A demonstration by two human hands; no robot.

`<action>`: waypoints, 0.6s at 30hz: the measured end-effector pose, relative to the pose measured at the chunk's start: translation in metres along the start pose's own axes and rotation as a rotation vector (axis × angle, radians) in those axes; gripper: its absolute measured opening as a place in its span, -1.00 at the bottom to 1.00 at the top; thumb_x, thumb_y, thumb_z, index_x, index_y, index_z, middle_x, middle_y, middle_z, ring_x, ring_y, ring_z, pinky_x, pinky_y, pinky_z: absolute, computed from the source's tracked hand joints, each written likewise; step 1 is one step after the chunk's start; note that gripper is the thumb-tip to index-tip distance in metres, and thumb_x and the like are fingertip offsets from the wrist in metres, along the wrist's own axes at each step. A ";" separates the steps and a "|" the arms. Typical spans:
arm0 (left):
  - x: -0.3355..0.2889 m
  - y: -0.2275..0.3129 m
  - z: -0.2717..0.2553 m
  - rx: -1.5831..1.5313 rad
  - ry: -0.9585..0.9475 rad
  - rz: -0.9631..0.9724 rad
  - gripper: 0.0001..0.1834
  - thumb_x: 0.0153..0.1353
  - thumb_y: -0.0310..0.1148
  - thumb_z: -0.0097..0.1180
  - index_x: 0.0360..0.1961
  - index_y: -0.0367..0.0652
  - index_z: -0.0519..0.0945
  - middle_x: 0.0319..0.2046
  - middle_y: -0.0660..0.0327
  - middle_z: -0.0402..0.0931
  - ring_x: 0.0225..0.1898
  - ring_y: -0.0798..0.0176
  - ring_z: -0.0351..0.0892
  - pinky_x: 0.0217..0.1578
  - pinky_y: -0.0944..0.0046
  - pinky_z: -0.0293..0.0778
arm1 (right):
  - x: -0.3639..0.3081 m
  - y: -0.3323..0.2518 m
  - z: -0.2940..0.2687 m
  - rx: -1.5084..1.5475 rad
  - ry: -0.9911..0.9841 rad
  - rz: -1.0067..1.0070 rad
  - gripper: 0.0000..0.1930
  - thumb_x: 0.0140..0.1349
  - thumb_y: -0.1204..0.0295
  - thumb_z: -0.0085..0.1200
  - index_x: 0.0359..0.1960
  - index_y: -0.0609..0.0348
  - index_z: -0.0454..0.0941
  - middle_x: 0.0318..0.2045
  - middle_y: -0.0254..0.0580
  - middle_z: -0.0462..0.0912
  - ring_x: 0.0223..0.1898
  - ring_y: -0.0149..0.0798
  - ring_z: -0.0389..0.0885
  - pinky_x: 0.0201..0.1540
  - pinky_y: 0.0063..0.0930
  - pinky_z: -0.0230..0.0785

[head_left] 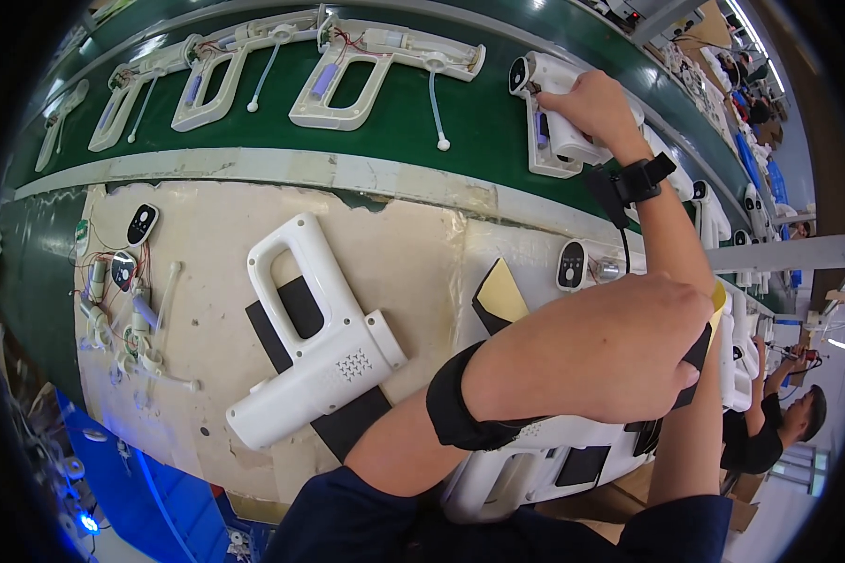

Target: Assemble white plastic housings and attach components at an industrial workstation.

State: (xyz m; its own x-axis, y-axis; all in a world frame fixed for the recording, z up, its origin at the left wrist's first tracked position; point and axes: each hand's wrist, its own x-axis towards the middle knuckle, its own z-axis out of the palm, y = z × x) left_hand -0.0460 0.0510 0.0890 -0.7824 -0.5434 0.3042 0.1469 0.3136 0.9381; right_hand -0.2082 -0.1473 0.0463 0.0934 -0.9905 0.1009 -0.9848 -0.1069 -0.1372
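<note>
My right hand [591, 113] reaches over the green belt, its fingers and thumb around a white handheld device shell [549, 73] lying on an open half with a purple battery inside. My left hand [662, 361] is closed in front of my right forearm; a black sheet with a yellow edge [697, 361] shows at its fingers. On the bench, a closed white device with a loop handle [300, 375] lies over a black pad [352, 422]. A black sheet with a yellow face [502, 298] sits beside my left forearm.
Open white shells [347, 117] with wiring and dangling tubes line the belt [404, 155]. Loose motors, tubes and wired parts [136, 310] lie on the bench's left. More white devices [507, 474] are close to my body. A person [775, 436] works at the far right.
</note>
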 end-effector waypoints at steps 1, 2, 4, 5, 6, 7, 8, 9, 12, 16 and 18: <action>0.000 0.001 -0.001 0.002 0.000 -0.002 -0.66 0.18 -0.29 0.11 -0.18 -0.38 0.46 -0.32 -0.14 0.53 -0.17 -0.19 0.49 -0.12 -0.04 0.40 | 0.000 -0.001 0.002 -0.016 0.014 -0.026 -0.48 -0.13 0.05 0.28 -0.63 0.45 0.62 -0.75 0.04 0.58 -0.64 -0.07 0.65 -0.42 -0.30 0.54; 0.001 0.001 -0.002 0.004 -0.017 -0.010 -0.66 0.18 -0.28 0.11 -0.17 -0.39 0.46 -0.32 -0.14 0.53 -0.17 -0.19 0.49 -0.12 -0.03 0.41 | 0.000 0.000 0.003 -0.013 0.015 -0.027 -0.48 -0.13 0.05 0.28 -0.63 0.45 0.62 -0.75 0.04 0.58 -0.64 -0.07 0.65 -0.42 -0.30 0.54; 0.002 0.002 -0.002 0.008 -0.037 -0.020 -0.65 0.18 -0.28 0.11 -0.17 -0.39 0.46 -0.32 -0.14 0.53 -0.17 -0.19 0.49 -0.12 -0.03 0.41 | -0.002 0.002 0.007 0.019 -0.047 0.033 -0.43 -0.12 -0.01 0.25 -0.65 0.45 0.61 -0.74 0.05 0.57 -0.64 -0.06 0.62 -0.41 -0.26 0.49; 0.003 0.001 -0.001 0.013 -0.031 -0.017 -0.65 0.18 -0.28 0.11 -0.17 -0.39 0.46 -0.32 -0.14 0.53 -0.16 -0.19 0.49 -0.12 -0.03 0.41 | -0.003 0.002 0.010 0.022 -0.046 0.033 -0.43 -0.12 -0.01 0.25 -0.65 0.45 0.61 -0.74 0.05 0.57 -0.64 -0.06 0.62 -0.41 -0.26 0.49; 0.003 0.001 -0.001 0.018 -0.025 -0.015 -0.65 0.17 -0.28 0.11 -0.18 -0.39 0.46 -0.32 -0.14 0.53 -0.15 -0.18 0.49 -0.12 -0.02 0.41 | -0.004 0.002 0.015 0.042 -0.074 0.073 -0.42 -0.08 -0.01 0.24 -0.63 0.47 0.61 -0.72 0.05 0.57 -0.62 -0.08 0.63 -0.40 -0.26 0.49; 0.003 0.000 -0.001 0.020 -0.028 -0.019 -0.65 0.17 -0.28 0.11 -0.18 -0.39 0.46 -0.32 -0.14 0.53 -0.15 -0.18 0.49 -0.12 -0.02 0.41 | -0.003 0.003 0.019 0.062 -0.102 0.114 -0.42 -0.05 0.00 0.23 -0.60 0.49 0.60 -0.70 0.05 0.58 -0.60 -0.11 0.64 -0.39 -0.26 0.49; 0.003 0.000 -0.001 0.019 -0.021 -0.027 -0.64 0.18 -0.27 0.12 -0.17 -0.39 0.46 -0.31 -0.14 0.53 -0.15 -0.18 0.49 -0.11 -0.02 0.41 | -0.002 0.004 0.020 0.069 -0.102 0.115 -0.42 -0.05 0.00 0.23 -0.60 0.49 0.60 -0.70 0.05 0.58 -0.60 -0.11 0.64 -0.39 -0.26 0.49; 0.002 0.000 -0.002 0.020 -0.013 -0.038 -0.64 0.19 -0.27 0.12 -0.17 -0.40 0.46 -0.29 -0.14 0.53 -0.14 -0.17 0.49 -0.11 -0.01 0.41 | -0.001 0.006 0.020 0.021 -0.078 0.001 -0.45 0.02 0.03 0.20 -0.58 0.46 0.62 -0.71 0.00 0.58 -0.61 -0.11 0.63 -0.39 -0.28 0.51; -0.003 -0.007 -0.006 0.002 0.050 -0.035 -0.61 0.19 -0.26 0.13 -0.14 -0.41 0.45 -0.26 -0.13 0.53 -0.14 -0.17 0.48 -0.10 0.00 0.41 | 0.013 0.021 0.001 -0.016 -0.095 -0.099 -0.58 0.13 0.13 0.15 -0.39 0.38 0.65 -0.53 -0.02 0.65 -0.46 -0.05 0.65 -0.20 -0.26 0.51; 0.010 0.000 -0.007 0.020 0.002 -0.044 -0.61 0.22 -0.25 0.14 -0.06 -0.36 0.46 -0.21 -0.11 0.52 -0.14 -0.18 0.47 -0.12 0.01 0.41 | 0.036 0.112 -0.038 0.063 -0.088 -0.570 -0.50 0.14 0.28 0.15 0.12 0.22 0.50 0.08 0.05 0.56 0.06 0.03 0.54 0.21 -0.26 0.33; 0.005 -0.003 -0.009 0.031 0.059 -0.016 -0.63 0.24 -0.23 0.14 -0.08 -0.31 0.46 -0.30 -0.10 0.53 -0.23 -0.17 0.50 -0.21 0.02 0.42 | 0.057 0.132 -0.027 0.015 -0.272 -0.616 -0.27 0.06 0.36 0.21 0.32 0.16 0.27 0.29 0.05 0.34 0.28 0.00 0.32 0.34 -0.31 0.15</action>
State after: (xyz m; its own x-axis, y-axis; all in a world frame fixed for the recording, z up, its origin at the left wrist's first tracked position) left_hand -0.0447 0.0400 0.0896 -0.7471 -0.5935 0.2993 0.1149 0.3282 0.9376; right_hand -0.3369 -0.2151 0.0607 0.6731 -0.7345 -0.0861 -0.7377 -0.6588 -0.1474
